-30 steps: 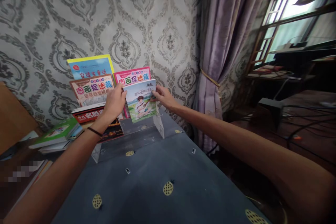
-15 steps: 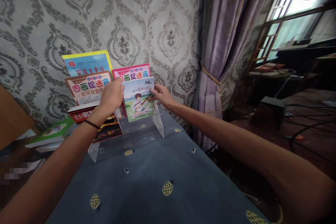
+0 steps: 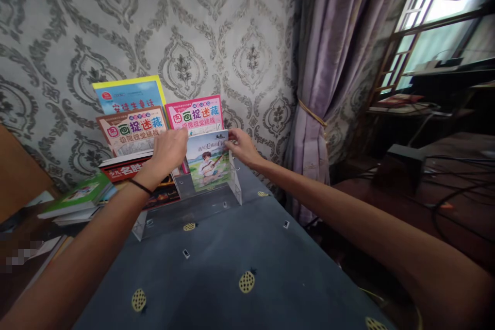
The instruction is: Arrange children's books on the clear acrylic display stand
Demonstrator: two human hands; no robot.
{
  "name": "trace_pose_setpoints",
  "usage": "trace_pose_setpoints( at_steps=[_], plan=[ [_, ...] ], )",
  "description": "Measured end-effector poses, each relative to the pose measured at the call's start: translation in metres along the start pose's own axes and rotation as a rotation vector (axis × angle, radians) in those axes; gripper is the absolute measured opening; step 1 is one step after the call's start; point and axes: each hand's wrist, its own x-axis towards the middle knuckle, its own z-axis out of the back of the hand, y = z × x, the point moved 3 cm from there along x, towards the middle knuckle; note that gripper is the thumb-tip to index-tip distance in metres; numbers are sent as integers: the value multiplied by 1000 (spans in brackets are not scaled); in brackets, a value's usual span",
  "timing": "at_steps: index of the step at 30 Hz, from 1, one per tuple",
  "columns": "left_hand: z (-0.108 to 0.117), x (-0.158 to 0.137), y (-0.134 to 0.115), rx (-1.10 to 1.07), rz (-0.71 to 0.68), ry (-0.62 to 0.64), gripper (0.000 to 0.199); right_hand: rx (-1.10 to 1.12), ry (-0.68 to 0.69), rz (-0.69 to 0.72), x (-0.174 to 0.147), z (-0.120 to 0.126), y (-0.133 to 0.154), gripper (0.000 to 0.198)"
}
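A book (image 3: 209,162) with a guitar-playing child on its cover stands nearly upright in the right side of a clear tiered book stand (image 3: 236,185). My left hand (image 3: 170,150) is closed on its upper left edge, and my right hand (image 3: 240,145) pinches its upper right edge. Behind it rises a pink picture book (image 3: 196,113). Left of my left hand are a brown-covered picture book (image 3: 133,129), a taller blue book with a yellow border (image 3: 129,94), and a dark red book (image 3: 122,170) in front, partly hidden by my left wrist.
The stand rests on a blue cloth (image 3: 216,268) printed with pineapples, against a patterned wall (image 3: 247,56). Several books, a green one (image 3: 79,193) on top, lie stacked at left. A tied purple curtain (image 3: 320,77) hangs at right, beside dark cables (image 3: 444,185).
Both hands have lowered the guitar-cover book a little into the stand, so more of the pink picture book shows above it.
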Motion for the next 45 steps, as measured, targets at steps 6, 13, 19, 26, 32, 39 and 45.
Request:
trace_pose_setpoints(
  at_steps=[6,13,19,26,32,39,45],
  plan=[
    [4,2,-4,53,-20,32,35,-185,-41,-14,-2,7,2,22],
    [10,1,-10,77,-25,50,35,-240,-67,-54,-9,11,2,7],
    [8,1,-8,79,-33,69,32,-228,-56,-82,-13,10,2,5],
    [8,-3,-5,79,-30,45,31,-197,-61,-107,-18,7,1,12],
    [9,-7,-3,59,-47,2,28,-196,-74,-119,-18,6,0,22],
    [12,-11,-1,65,-54,-2,30,-207,-72,-132,-18,2,-4,20],
    [13,-12,-5,31,-98,-23,33,-218,-74,-138,-20,5,-7,21]
  ],
)
